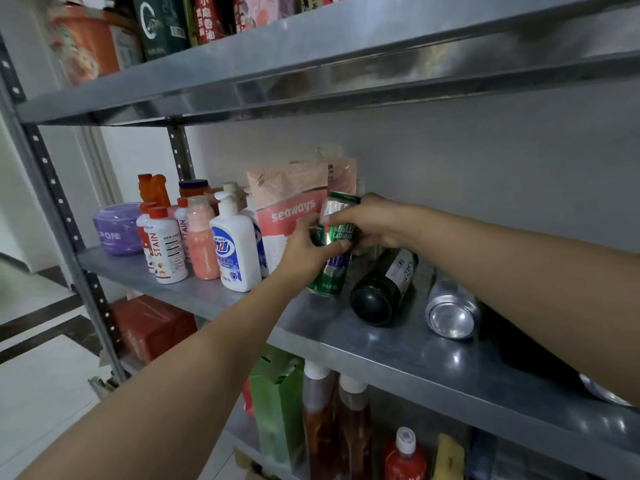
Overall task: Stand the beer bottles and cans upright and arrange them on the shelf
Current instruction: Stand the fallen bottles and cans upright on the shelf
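the left forearm enters from the lower left, the right from the right edge, over the grey metal shelf (381,344). right of centre a silver can (450,310) lies on its side, base toward the camera, beside a dark bottle (384,285), also lying down. farther in, the left hand (308,252) and right hand (370,220) both grip a green can (329,277), nearly upright, before a pink pouch (291,209).

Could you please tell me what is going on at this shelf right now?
A person has a grip on a green can with both hands: the left hand round its middle, the right hand near its top. The can is almost upright on the shelf. To its right, a dark bottle and a silver can lie on their sides.
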